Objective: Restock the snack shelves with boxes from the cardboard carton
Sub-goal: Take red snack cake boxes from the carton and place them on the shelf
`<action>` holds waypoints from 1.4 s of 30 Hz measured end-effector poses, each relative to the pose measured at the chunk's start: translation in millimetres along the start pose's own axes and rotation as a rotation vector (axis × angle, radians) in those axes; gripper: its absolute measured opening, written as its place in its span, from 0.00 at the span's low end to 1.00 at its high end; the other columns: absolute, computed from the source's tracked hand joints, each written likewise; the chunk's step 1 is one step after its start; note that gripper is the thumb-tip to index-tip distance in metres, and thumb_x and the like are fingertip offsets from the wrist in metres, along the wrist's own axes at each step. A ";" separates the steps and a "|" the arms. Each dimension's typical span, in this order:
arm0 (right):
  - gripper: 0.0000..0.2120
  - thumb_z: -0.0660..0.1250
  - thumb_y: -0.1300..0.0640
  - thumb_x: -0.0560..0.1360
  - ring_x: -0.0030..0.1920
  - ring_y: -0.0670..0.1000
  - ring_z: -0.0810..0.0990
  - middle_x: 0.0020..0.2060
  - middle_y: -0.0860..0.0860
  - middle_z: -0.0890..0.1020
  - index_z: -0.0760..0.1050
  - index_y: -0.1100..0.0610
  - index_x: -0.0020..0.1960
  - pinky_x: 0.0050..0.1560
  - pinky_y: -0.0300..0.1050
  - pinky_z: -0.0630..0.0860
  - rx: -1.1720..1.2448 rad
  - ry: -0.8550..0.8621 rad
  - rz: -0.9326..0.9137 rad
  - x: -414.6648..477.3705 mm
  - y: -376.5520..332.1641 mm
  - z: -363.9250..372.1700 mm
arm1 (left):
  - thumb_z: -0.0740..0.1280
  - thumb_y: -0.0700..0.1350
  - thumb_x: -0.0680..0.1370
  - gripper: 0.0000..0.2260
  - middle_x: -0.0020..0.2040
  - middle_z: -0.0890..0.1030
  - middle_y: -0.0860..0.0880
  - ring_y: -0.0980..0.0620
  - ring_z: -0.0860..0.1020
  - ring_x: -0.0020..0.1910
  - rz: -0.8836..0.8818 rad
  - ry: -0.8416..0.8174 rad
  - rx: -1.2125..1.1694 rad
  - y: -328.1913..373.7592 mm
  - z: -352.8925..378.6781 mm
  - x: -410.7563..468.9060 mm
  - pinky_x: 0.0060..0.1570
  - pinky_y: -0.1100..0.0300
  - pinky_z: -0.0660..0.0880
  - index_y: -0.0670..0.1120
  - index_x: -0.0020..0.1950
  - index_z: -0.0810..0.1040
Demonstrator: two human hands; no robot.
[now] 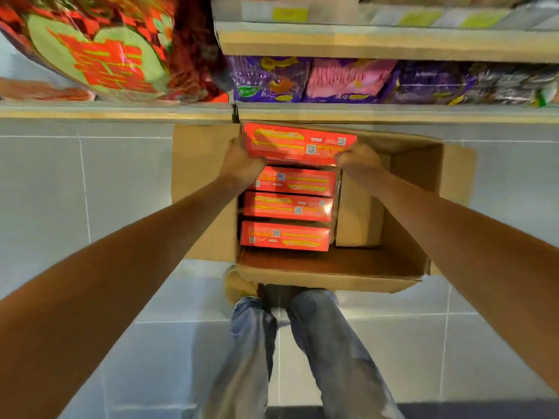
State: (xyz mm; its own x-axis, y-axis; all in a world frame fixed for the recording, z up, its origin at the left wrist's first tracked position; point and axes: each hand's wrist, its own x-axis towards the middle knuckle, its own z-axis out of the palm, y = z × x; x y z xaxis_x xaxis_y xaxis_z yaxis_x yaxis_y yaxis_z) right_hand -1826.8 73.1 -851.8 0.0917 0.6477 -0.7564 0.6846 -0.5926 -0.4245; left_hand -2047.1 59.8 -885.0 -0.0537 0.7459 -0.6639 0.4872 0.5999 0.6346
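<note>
An open cardboard carton (329,279) stands on the tiled floor below the shelves. Three red snack boxes (287,207) lie in a row inside its left half. A further red box (298,143) is lifted above the carton's far end, just under the lowest shelf edge. My left hand (242,164) grips its left end and my right hand (358,161) grips its right end. The carton's right half shows bare cardboard and an inner divider.
The lowest shelf (393,111) runs across the view with purple and pink snack bags (348,80) on it. A large red and green packet (96,46) fills the upper left. A second shelf (378,40) sits above. My legs in jeans (302,343) stand before the carton.
</note>
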 end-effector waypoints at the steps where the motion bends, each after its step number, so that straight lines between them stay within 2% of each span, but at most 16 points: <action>1: 0.11 0.60 0.61 0.79 0.39 0.43 0.76 0.40 0.53 0.79 0.76 0.69 0.54 0.38 0.20 0.67 0.010 0.029 0.009 5.6 3.2 2.5 | 0.69 0.57 0.67 0.20 0.57 0.79 0.52 0.51 0.77 0.58 -0.025 0.042 0.012 -6.1 2.9 9.6 0.62 0.52 0.74 0.53 0.57 0.76; 3: 0.14 0.59 0.59 0.80 0.51 0.48 0.77 0.49 0.53 0.79 0.73 0.67 0.61 0.50 0.25 0.66 0.028 0.057 0.021 15.7 9.7 5.0 | 0.68 0.56 0.70 0.24 0.62 0.72 0.49 0.51 0.70 0.62 -0.095 0.070 0.084 -12.3 8.3 21.2 0.64 0.62 0.65 0.49 0.64 0.72; 5: 0.18 0.60 0.57 0.80 0.63 0.50 0.73 0.53 0.51 0.74 0.69 0.63 0.67 0.57 0.40 0.68 0.062 0.052 0.060 20.3 12.5 5.9 | 0.67 0.53 0.74 0.23 0.65 0.68 0.44 0.47 0.66 0.65 -0.141 0.077 0.134 -11.8 5.1 21.2 0.61 0.61 0.64 0.47 0.66 0.70; 8: 0.13 0.63 0.58 0.78 0.51 0.48 0.79 0.48 0.52 0.78 0.75 0.61 0.61 0.45 0.38 0.70 0.149 -0.009 0.084 36.8 23.3 8.8 | 0.67 0.53 0.74 0.22 0.66 0.65 0.44 0.45 0.67 0.67 -0.152 0.082 0.063 -16.0 9.5 26.7 0.65 0.56 0.68 0.51 0.67 0.71; 10: 0.10 0.62 0.59 0.79 0.41 0.41 0.74 0.43 0.47 0.77 0.74 0.57 0.59 0.38 0.34 0.67 0.247 -0.059 0.123 40.6 25.5 11.2 | 0.67 0.49 0.75 0.21 0.66 0.65 0.43 0.45 0.68 0.66 -0.161 0.076 0.049 -17.7 14.5 27.2 0.65 0.54 0.70 0.50 0.68 0.69; 15: 0.12 0.61 0.58 0.79 0.42 0.43 0.71 0.42 0.46 0.74 0.73 0.58 0.62 0.52 0.42 0.68 0.381 0.048 0.179 40.0 27.9 -0.6 | 0.70 0.42 0.73 0.22 0.64 0.66 0.44 0.46 0.72 0.61 -0.160 0.069 -0.027 -14.5 17.4 15.4 0.56 0.55 0.74 0.47 0.65 0.70; 18: 0.11 0.62 0.57 0.79 0.40 0.43 0.74 0.47 0.48 0.76 0.73 0.54 0.60 0.45 0.39 0.70 0.382 0.059 0.179 28.5 29.4 -20.6 | 0.73 0.41 0.70 0.23 0.61 0.72 0.46 0.50 0.75 0.58 -0.118 0.016 -0.120 -8.2 14.1 -1.4 0.50 0.56 0.78 0.49 0.60 0.67; 22: 0.15 0.62 0.55 0.77 0.47 0.49 0.77 0.53 0.51 0.79 0.72 0.55 0.63 0.41 0.40 0.73 0.335 0.063 0.126 -0.9 16.6 -54.8 | 0.67 0.33 0.75 0.20 0.51 0.73 0.51 0.59 0.75 0.49 -0.011 -0.002 -0.202 27.3 7.2 -26.5 0.46 0.65 0.76 0.46 0.57 0.57; 25: 0.13 0.62 0.56 0.77 0.44 0.49 0.78 0.49 0.51 0.79 0.73 0.56 0.62 0.38 0.40 0.74 0.367 0.070 0.093 -30.2 -3.1 -86.0 | 0.63 0.32 0.77 0.16 0.47 0.73 0.51 0.58 0.74 0.47 0.034 0.030 -0.238 63.8 -13.7 -37.7 0.43 0.65 0.75 0.48 0.49 0.58; 27: 0.10 0.63 0.56 0.78 0.39 0.46 0.79 0.44 0.50 0.80 0.73 0.55 0.58 0.34 0.38 0.76 0.409 0.048 0.054 -57.2 -19.7 -109.9 | 0.64 0.34 0.78 0.14 0.46 0.75 0.50 0.58 0.75 0.45 0.085 0.054 -0.220 91.7 -32.0 -54.2 0.44 0.67 0.74 0.45 0.50 0.58; 30: 0.09 0.64 0.50 0.77 0.38 0.45 0.79 0.39 0.47 0.80 0.73 0.54 0.54 0.45 0.41 0.76 0.460 0.007 0.005 -94.6 -46.7 -140.3 | 0.65 0.38 0.78 0.13 0.45 0.74 0.52 0.65 0.76 0.42 0.146 0.102 -0.228 124.9 -55.2 -78.5 0.44 0.70 0.74 0.44 0.53 0.60; 32: 0.11 0.65 0.46 0.77 0.44 0.45 0.80 0.42 0.46 0.81 0.74 0.53 0.53 0.58 0.48 0.75 0.415 -0.032 -0.101 -120.2 -60.8 -160.0 | 0.68 0.46 0.76 0.19 0.50 0.76 0.48 0.56 0.77 0.49 0.142 0.153 -0.225 144.7 -73.1 -98.8 0.53 0.59 0.74 0.40 0.60 0.64; 35: 0.13 0.66 0.51 0.77 0.43 0.40 0.82 0.47 0.42 0.81 0.73 0.54 0.59 0.57 0.44 0.77 0.370 -0.091 -0.275 -177.2 -92.1 -199.4 | 0.70 0.63 0.67 0.34 0.56 0.80 0.42 0.44 0.79 0.55 0.214 0.153 -0.202 178.0 -112.2 -125.8 0.58 0.44 0.76 0.39 0.62 0.71; 38: 0.29 0.74 0.45 0.69 0.51 0.47 0.82 0.53 0.49 0.83 0.72 0.56 0.65 0.60 0.49 0.76 0.260 0.009 -0.321 -214.5 -116.1 -230.1 | 0.68 0.53 0.75 0.22 0.57 0.80 0.45 0.47 0.79 0.54 0.234 0.159 -0.215 228.3 -139.9 -173.8 0.54 0.50 0.78 0.39 0.62 0.73; 40: 0.30 0.74 0.42 0.67 0.54 0.51 0.82 0.54 0.51 0.83 0.74 0.55 0.63 0.61 0.52 0.76 0.213 0.023 -0.361 -248.3 -134.4 -253.6 | 0.66 0.51 0.77 0.19 0.55 0.78 0.46 0.50 0.77 0.52 0.253 0.190 -0.197 257.4 -160.0 -206.0 0.51 0.59 0.75 0.40 0.62 0.73; 42: 0.35 0.74 0.35 0.62 0.52 0.52 0.83 0.52 0.52 0.84 0.75 0.55 0.62 0.57 0.53 0.78 0.202 0.035 -0.372 -284.8 -154.1 -272.2 | 0.65 0.53 0.77 0.17 0.53 0.80 0.46 0.48 0.79 0.52 0.304 0.168 -0.172 281.2 -182.3 -235.8 0.53 0.56 0.72 0.42 0.59 0.76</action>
State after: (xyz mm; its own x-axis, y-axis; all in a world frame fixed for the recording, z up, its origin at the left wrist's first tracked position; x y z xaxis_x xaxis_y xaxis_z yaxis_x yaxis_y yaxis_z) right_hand -1761.5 110.3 -435.5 -0.1082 0.8488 -0.5176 0.5205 -0.3952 -0.7569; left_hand -2056.3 105.4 -477.9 -0.0781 0.9256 -0.3705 0.3507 0.3734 0.8588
